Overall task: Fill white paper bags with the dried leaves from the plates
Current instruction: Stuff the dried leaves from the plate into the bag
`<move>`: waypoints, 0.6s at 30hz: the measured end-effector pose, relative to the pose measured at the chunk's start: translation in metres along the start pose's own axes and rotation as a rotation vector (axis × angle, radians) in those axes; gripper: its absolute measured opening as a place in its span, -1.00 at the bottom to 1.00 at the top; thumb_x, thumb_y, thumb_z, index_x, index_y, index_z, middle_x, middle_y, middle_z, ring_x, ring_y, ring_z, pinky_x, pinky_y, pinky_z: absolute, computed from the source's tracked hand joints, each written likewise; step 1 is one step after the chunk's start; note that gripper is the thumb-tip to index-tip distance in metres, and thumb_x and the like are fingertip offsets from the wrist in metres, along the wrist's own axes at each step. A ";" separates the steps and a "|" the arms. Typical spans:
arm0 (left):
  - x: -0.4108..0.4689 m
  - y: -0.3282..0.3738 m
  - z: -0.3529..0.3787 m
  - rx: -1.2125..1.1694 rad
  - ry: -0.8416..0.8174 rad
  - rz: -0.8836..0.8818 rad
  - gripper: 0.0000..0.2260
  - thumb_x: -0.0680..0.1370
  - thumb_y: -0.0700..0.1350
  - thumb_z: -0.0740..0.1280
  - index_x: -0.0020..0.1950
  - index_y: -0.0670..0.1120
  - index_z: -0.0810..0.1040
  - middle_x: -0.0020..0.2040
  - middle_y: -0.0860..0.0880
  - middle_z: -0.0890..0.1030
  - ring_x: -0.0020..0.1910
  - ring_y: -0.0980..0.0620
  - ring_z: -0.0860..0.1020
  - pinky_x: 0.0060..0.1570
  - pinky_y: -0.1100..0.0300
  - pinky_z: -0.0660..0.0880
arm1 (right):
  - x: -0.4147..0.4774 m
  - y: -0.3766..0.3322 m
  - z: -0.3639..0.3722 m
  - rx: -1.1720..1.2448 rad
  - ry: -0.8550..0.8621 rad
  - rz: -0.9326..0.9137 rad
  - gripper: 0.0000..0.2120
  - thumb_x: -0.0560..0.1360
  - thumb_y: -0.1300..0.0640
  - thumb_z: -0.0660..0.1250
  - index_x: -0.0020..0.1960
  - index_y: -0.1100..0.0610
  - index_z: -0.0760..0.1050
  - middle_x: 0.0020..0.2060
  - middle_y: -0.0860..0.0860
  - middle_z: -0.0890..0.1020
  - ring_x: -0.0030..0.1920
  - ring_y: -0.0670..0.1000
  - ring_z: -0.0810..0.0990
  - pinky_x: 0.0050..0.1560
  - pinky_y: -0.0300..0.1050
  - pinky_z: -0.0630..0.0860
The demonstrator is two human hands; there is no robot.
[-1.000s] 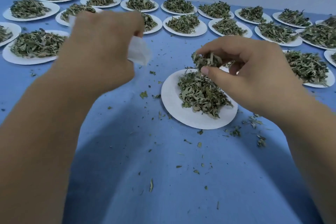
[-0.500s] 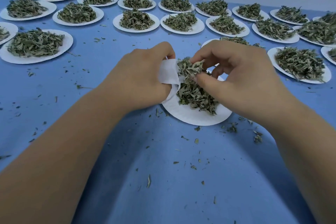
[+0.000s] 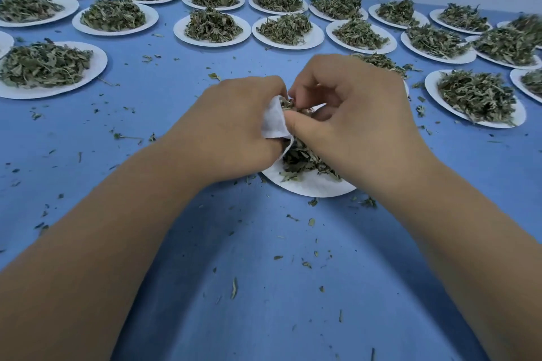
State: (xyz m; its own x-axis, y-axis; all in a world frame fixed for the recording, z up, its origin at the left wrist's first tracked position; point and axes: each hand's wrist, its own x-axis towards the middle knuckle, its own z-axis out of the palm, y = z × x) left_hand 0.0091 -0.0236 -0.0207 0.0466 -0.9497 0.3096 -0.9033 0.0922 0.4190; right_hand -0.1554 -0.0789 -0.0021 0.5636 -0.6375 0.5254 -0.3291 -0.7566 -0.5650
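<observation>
My left hand (image 3: 231,123) grips the white paper bag (image 3: 274,121), its mouth turned toward my right hand (image 3: 352,114). The two hands meet at that mouth. My right fingers pinch a tuft of dried leaves (image 3: 289,103) at the opening. Both hands work directly above the near plate (image 3: 311,186), mid-table, whose heap is smaller than the others.

Step in hand, as I judge it: pushing a pinch into the bag. The next move calls for releasing it well inside, then taking another pinch from below.

Beyond, full plates (image 3: 212,42) line the far edge and both side edges of the table (image 3: 264,287). Loose crumbs (image 3: 311,221) litter the near half. Nothing obstructs the work. Spillage at the narrow mouth is the risk.
</observation>
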 end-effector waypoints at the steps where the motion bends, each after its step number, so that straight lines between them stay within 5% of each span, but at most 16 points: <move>1: -0.001 -0.001 -0.001 -0.012 0.006 -0.011 -0.85 0.28 0.03 0.25 -0.19 0.09 0.36 -0.35 0.08 0.43 -0.32 0.09 0.44 -0.39 0.13 0.25 | 0.000 0.000 0.000 0.007 -0.012 -0.001 -0.94 0.40 0.21 0.48 -0.18 0.12 0.60 -0.22 -0.05 0.65 -0.19 -0.10 0.65 -0.11 -0.09 0.59; 6: -0.002 -0.002 -0.002 -0.053 0.014 -0.058 -0.82 0.28 0.03 0.24 -0.14 0.16 0.35 -0.38 0.08 0.41 -0.35 0.13 0.40 -0.38 0.15 0.21 | -0.004 0.004 -0.009 0.155 -0.186 0.027 -0.79 0.48 0.39 0.43 0.03 0.17 0.71 -0.04 -0.02 0.70 -0.01 -0.08 0.70 0.07 -0.13 0.64; 10: -0.001 0.001 0.000 -0.051 0.055 -0.048 -0.88 0.32 0.04 0.21 -0.16 0.15 0.36 -0.39 0.06 0.40 -0.37 0.11 0.40 -0.41 0.13 0.22 | -0.002 0.002 -0.008 0.091 -0.084 0.003 -0.84 0.47 0.32 0.47 -0.02 0.11 0.72 -0.15 -0.11 0.72 -0.12 -0.24 0.67 -0.06 -0.35 0.56; 13: -0.001 0.002 0.003 -0.036 0.060 -0.040 -0.78 0.31 0.02 0.19 -0.08 0.05 0.48 -0.36 0.02 0.46 -0.33 0.05 0.46 -0.38 0.01 0.40 | -0.001 0.000 -0.002 0.011 -0.032 -0.025 -0.89 0.44 0.27 0.48 -0.08 0.09 0.69 -0.27 -0.23 0.62 -0.27 -0.37 0.53 -0.17 -0.51 0.36; 18: 0.000 0.001 0.002 -0.038 0.077 -0.016 -0.83 0.26 0.00 0.20 -0.18 0.04 0.43 -0.42 0.01 0.40 -0.38 0.03 0.40 -0.42 0.11 0.31 | 0.000 0.001 0.001 0.157 -0.032 -0.009 -0.85 0.42 0.34 0.46 -0.07 0.18 0.57 -0.21 -0.05 0.68 -0.21 -0.16 0.68 -0.13 -0.19 0.62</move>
State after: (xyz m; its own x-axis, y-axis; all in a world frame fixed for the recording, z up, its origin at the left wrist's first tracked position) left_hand 0.0072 -0.0236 -0.0218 0.0944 -0.9256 0.3666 -0.8852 0.0904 0.4563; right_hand -0.1554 -0.0797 -0.0032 0.5909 -0.6236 0.5118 -0.2027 -0.7288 -0.6540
